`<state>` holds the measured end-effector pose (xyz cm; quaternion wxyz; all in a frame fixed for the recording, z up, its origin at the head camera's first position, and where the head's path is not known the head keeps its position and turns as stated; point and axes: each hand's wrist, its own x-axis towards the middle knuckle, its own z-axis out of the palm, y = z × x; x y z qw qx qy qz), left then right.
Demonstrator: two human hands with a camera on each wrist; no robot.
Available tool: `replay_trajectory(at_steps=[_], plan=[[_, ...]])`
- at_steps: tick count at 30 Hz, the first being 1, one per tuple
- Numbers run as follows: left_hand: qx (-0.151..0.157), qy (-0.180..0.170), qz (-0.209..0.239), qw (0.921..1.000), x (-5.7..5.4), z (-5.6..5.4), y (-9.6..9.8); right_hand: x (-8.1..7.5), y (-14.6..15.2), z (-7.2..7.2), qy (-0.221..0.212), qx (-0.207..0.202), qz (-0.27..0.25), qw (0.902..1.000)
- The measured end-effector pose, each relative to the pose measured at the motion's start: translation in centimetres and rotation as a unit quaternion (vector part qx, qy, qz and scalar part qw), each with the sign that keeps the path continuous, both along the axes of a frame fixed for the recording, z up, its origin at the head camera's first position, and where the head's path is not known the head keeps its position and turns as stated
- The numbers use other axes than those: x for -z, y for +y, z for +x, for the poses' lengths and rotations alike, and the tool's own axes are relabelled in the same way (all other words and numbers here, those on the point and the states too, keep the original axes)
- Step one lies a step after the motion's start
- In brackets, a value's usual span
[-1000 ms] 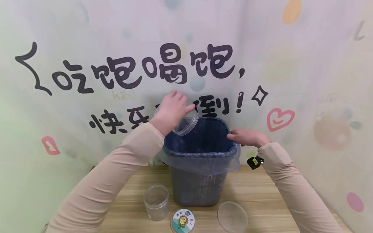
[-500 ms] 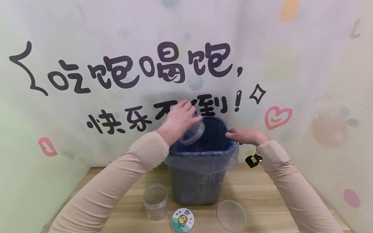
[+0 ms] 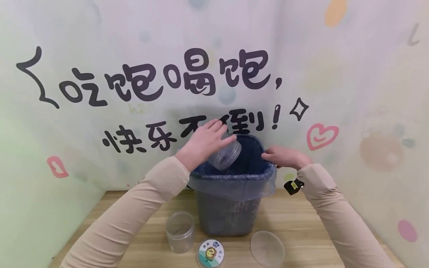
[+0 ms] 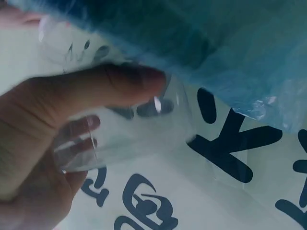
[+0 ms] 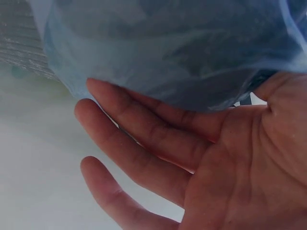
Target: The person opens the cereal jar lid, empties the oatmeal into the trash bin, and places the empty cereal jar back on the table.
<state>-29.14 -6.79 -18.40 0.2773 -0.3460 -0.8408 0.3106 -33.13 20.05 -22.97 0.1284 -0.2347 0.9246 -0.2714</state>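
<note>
My left hand [image 3: 207,143] grips a clear plastic jar [image 3: 226,156] at the left side of the trash bin [image 3: 228,212]. Its ridged mouth tilts down toward the bin's inside. In the left wrist view, the thumb lies across the jar [image 4: 144,134] and fingers show through its clear wall. My right hand [image 3: 288,157] holds the bin's right rim, thumb over the edge; in the right wrist view its fingers [image 5: 139,158] extend along the outside of the blue trash bag [image 5: 158,57]. The bag lines the bin and folds over its rim. The bin's bottom inside is hidden.
On the wooden table [image 3: 134,230], in front of the bin, stand a second clear jar [image 3: 180,232], a round lid with a sunflower picture [image 3: 210,254] and a translucent disc-shaped lid [image 3: 267,248]. A printed curtain [image 3: 161,33] hangs close behind the bin.
My left hand has moved right and down with the jar, bringing its mouth lower over the bin opening. The right hand stays at the rim.
</note>
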Motion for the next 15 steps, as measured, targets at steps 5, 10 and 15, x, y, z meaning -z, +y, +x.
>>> replay_trajectory(at_steps=[5, 10, 15], plan=[[-0.007, 0.006, 0.025, 0.9996, -0.3, 0.0, -1.2, 0.2, -0.1, -0.1, -0.007, 0.004, -0.004, 1.0], [-0.029, -0.134, 0.125, 0.9827, -1.6, 0.5, -3.2, 0.1, -0.1, 0.0, -0.013, 0.004, -0.007, 0.9999], [-0.015, -0.206, 0.215, 0.9544, -2.1, 0.6, -5.4, 0.1, 0.0, 0.1, -0.014, 0.002, -0.009, 0.9999]])
